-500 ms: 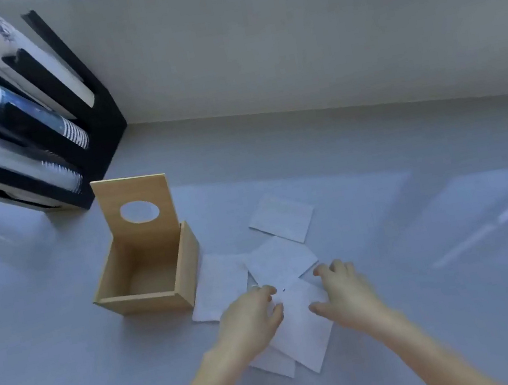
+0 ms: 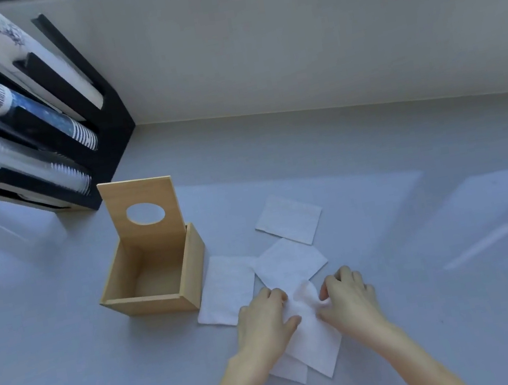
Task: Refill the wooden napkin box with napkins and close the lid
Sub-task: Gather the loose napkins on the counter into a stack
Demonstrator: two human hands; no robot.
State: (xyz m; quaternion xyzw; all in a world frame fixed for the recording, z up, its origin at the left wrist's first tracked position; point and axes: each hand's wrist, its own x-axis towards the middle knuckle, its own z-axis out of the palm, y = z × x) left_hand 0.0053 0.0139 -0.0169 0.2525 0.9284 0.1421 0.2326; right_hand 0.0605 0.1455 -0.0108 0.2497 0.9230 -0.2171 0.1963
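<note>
While the wooden napkin box (image 2: 154,276) sits empty, lid (image 2: 142,207) up, near the counter's (image 2: 374,155) back-left corner, both hands, left hand (image 2: 262,320) & right hand (image 2: 348,301), pinch one napkin (image 2: 307,321), prob. lifting it; 4 other napkins (image 2: 287,220) loose. Nothing loaded yet.

The wooden napkin box (image 2: 154,276) sits empty on the bench, its lid (image 2: 144,210) standing upright at the back with an oval hole through it. White square napkins lie flat just right of it: one (image 2: 225,289) touching the box, two (image 2: 289,220) farther back, and one (image 2: 312,327) bunched up between my hands, overlapping another.
</note>
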